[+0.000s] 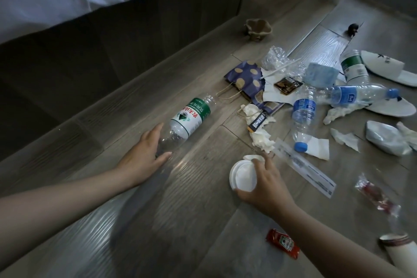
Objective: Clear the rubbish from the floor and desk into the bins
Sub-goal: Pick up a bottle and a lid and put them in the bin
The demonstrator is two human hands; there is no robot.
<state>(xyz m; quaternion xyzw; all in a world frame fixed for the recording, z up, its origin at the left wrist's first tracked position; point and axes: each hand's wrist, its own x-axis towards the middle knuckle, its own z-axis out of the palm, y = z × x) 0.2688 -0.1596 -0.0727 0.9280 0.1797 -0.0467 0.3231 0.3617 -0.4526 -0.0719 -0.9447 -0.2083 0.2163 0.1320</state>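
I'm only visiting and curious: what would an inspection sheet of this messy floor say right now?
Surface: wood-look floor, littered.
Job's things: green-label bottle by the left hand, blue-label bottles, tissues, spotted bag, ketchup sachet, lid.
Clutter: slippers at the far right.
Hands: left hand open at the green-label bottle's base; right hand grips the lid.
Cables: nothing seen.
Surroundings: bed along the left, white sheet above.
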